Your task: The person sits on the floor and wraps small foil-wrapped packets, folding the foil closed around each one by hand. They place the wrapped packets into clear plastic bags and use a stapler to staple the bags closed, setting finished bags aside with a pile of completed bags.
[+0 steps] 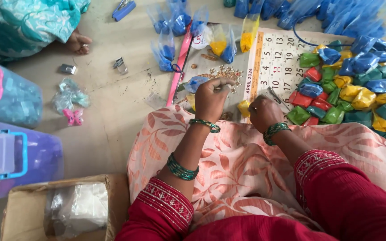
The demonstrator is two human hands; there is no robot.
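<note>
My left hand [211, 96] pinches its fingers together over the little gold beads [223, 72] on the calendar page [275, 58], and my right hand [263, 112] is curled shut on a small clear bag [277, 96].

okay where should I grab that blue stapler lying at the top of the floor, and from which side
Take the blue stapler across its long, narrow body with finger and thumb, coming straight down from above. It lies flat on bare floor, apart from the packets, so both long sides look free.
</note>
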